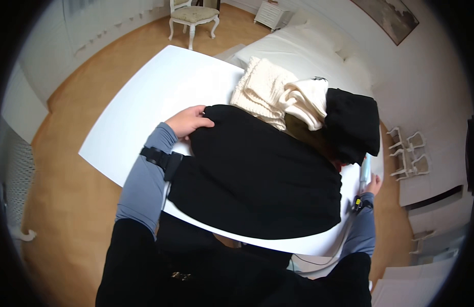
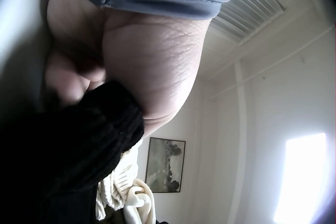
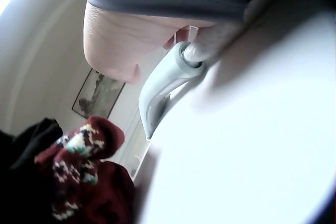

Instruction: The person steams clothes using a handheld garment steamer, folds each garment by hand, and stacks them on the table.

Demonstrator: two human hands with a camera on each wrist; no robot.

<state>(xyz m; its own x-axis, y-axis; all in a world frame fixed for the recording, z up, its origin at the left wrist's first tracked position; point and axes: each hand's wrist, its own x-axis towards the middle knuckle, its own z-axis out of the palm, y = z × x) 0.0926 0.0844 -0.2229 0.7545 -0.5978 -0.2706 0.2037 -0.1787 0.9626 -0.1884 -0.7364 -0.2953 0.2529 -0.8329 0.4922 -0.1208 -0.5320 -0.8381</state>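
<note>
A black knit garment (image 1: pixel 257 174) lies spread over the near part of the white table (image 1: pixel 160 87), with a wavy right edge. My left hand (image 1: pixel 188 122) pinches its upper left edge, thumb on top; the left wrist view shows the black cloth (image 2: pixel 110 124) bunched against the palm. My right hand (image 1: pixel 374 185) is by the table's right edge, beside a pale mint handheld appliance (image 3: pixel 165 79) with a cord end, resembling a garment steamer. In the right wrist view, the thumb stands apart from the appliance, and the other fingers are mostly hidden behind it.
Beyond the garment lie a folded cream knit (image 1: pixel 262 89), a white cloth (image 1: pixel 306 100) and a black bundle (image 1: pixel 352 123). A maroon patterned knit (image 3: pixel 84 166) sits near the right hand. A cord (image 1: pixel 344 238) trails past the table's near right edge. Chair (image 1: pixel 193 15) behind.
</note>
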